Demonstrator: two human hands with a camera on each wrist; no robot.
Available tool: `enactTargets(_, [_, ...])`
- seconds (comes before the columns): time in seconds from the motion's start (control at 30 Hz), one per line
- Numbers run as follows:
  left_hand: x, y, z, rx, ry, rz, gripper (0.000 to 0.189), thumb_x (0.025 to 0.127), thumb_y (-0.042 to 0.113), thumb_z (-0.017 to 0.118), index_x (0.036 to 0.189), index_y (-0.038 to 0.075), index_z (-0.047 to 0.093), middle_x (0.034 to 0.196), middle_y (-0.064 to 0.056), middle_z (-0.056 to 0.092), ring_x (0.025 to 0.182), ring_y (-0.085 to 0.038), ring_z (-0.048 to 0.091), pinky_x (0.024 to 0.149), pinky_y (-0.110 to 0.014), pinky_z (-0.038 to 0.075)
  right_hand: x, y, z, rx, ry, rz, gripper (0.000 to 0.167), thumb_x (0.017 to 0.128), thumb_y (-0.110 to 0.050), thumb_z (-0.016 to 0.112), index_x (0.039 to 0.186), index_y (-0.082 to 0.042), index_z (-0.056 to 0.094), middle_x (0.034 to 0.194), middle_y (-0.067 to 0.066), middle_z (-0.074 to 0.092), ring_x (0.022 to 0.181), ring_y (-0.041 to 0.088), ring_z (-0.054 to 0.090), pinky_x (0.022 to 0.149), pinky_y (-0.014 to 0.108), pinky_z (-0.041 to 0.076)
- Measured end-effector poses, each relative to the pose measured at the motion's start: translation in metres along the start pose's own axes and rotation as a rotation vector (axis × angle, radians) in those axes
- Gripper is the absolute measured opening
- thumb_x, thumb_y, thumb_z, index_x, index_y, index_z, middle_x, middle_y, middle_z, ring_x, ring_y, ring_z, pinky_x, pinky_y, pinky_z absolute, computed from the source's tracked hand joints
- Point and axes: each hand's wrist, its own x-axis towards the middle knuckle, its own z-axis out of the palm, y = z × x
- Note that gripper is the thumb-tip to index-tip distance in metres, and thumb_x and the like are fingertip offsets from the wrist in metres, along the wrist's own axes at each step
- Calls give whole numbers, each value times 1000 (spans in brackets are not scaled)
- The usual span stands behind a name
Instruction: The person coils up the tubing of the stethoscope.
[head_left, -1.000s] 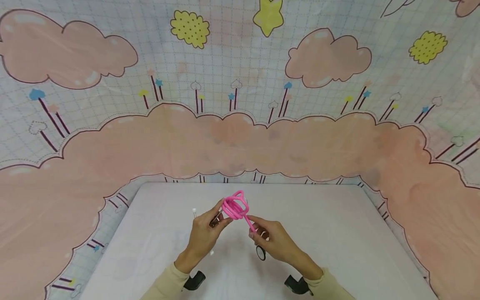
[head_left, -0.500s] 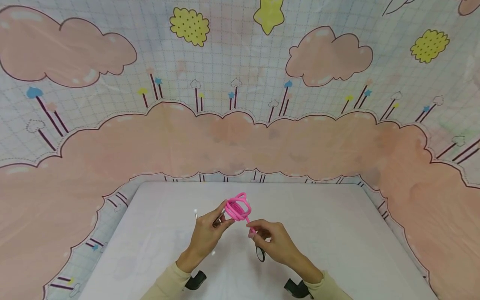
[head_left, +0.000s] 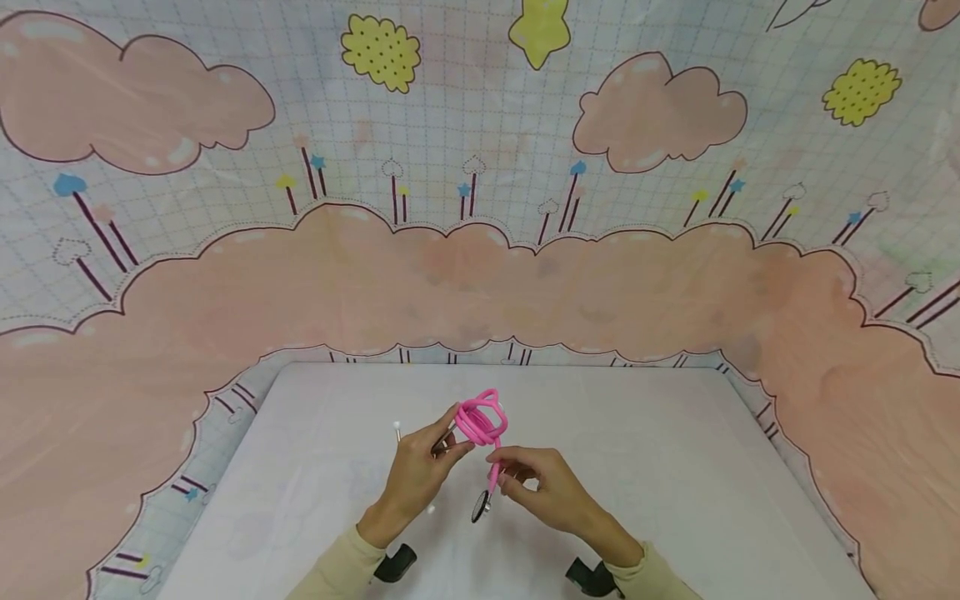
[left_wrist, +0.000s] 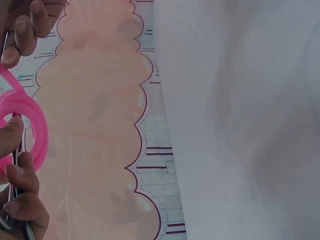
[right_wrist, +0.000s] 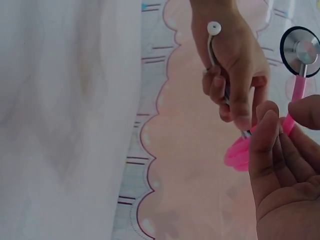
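Above the white table (head_left: 645, 450), the left hand (head_left: 416, 472) grips the metal tubes (right_wrist: 210, 47) of a stethoscope (head_left: 483, 439), its pink tube coiled; the right hand (head_left: 546, 487) pinches that tube near the chest piece (head_left: 480, 506). Only the right wrist view shows the chest piece's silver side; the left wrist view catches a fingertip on metal inside the coil.

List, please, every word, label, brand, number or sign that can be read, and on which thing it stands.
None can be read. The pink stethoscope and its chest piece show no legible marking; the backdrop bears only drawings, such as clouds and a star.
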Motion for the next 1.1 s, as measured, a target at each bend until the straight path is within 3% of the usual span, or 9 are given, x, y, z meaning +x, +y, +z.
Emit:
enactTargets(0.17, [0, 0, 1, 0, 0, 3, 60, 78, 12, 82, 133, 2, 60, 69, 7, 54, 60, 2, 40, 50, -14, 38, 0, 2, 1, -21, 6, -14, 24, 95, -20, 65, 115, -5, 66, 93, 7, 73, 79, 2, 65, 71, 25, 58])
enactTargets(0.4, [1, 0, 7, 24, 22, 22, 57, 77, 6, 82, 131, 2, 62, 70, 6, 57, 60, 3, 41, 51, -11, 38, 2, 7, 4, 3, 82, -78, 7, 96, -7, 60, 102, -6, 64, 80, 8, 67, 65, 2, 58, 59, 24, 55])
enactTargets(0.57, [2, 1, 9, 37, 52, 37, 58, 75, 1, 83, 130, 3, 63, 72, 4, 59, 61, 2, 45, 54, -9, 40, 2, 7, 5, 27, 105, -48, 9, 99, -5, 54, 95, -7, 61, 71, 8, 64, 59, 0, 55, 53, 24, 52])
enactTargets(0.8, [0, 5, 12, 66, 44, 40, 65, 73, 13, 85, 133, 5, 61, 70, 6, 56, 61, 1, 42, 54, -10, 41, 2, 5, 6, 71, 124, -19, 15, 100, -3, 52, 87, -7, 58, 61, 9, 62, 50, 1, 51, 43, 23, 47])
enactTargets(0.93, [1, 8, 13, 67, 48, 42, 64, 74, 12, 85, 133, 5, 61, 70, 6, 56, 60, 1, 41, 53, -10, 40, 2, 5, 7, 80, 139, 17, 15, 99, -1, 52, 85, -6, 57, 58, 10, 62, 46, 6, 51, 40, 20, 44])
enactTargets(1.1, [1, 10, 13, 82, 45, 36, 62, 75, 12, 84, 133, 5, 61, 70, 7, 56, 60, 2, 40, 52, -10, 39, 3, 3, 8, 82, 160, 68, 16, 100, 1, 50, 85, -2, 57, 56, 15, 61, 42, 22, 51, 39, 19, 43])
